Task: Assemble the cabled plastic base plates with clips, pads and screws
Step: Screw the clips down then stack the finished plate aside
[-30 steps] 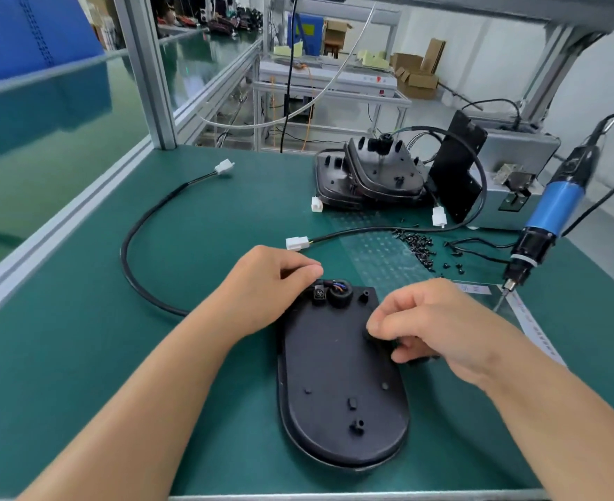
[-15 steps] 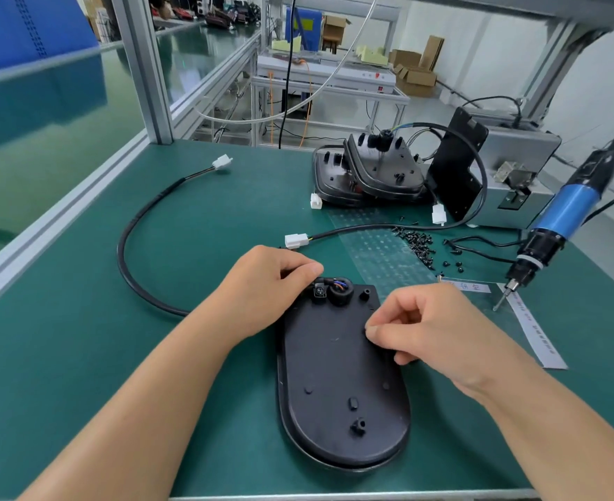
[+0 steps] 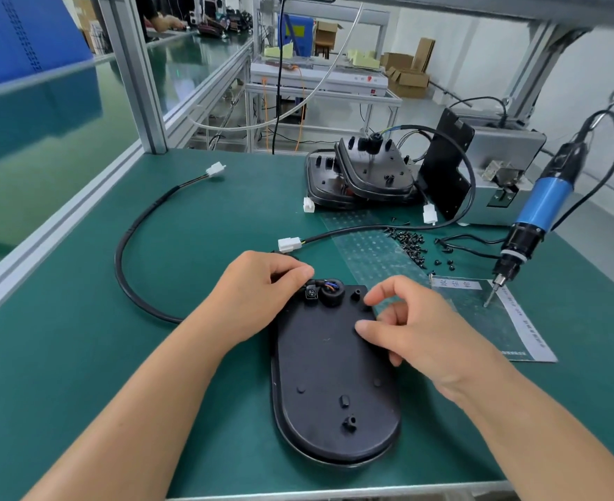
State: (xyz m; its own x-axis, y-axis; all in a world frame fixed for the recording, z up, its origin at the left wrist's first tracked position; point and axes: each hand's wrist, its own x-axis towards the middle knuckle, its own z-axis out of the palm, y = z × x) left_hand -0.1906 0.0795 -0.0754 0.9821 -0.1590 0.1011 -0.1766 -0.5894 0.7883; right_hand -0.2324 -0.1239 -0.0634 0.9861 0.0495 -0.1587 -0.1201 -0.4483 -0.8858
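Observation:
A black oval plastic base plate [image 3: 331, 374] lies flat on the green mat in front of me. At its far end sit a round grommet [image 3: 331, 294] and a small black clip [image 3: 311, 293], where the black cable [image 3: 132, 226] enters. The cable loops off to the left and ends in a white connector [image 3: 216, 170]. My left hand [image 3: 258, 291] rests on the plate's far left corner, fingers curled round the cable beside the clip. My right hand [image 3: 417, 330] hovers over the plate's right edge, thumb and forefinger apart, holding nothing I can see.
Stacked cabled base plates [image 3: 367, 179] stand at the back. In front of them lie a clear pad sheet [image 3: 367, 247] and several loose black screws [image 3: 408, 242]. A blue electric screwdriver [image 3: 540, 211] hangs at the right over a labelled sheet [image 3: 515, 320]. A grey box [image 3: 504, 164] sits behind.
My right thumb and forefinger, pinched together on the plate's right side before, have spread apart. My left hand has stayed on the cable end.

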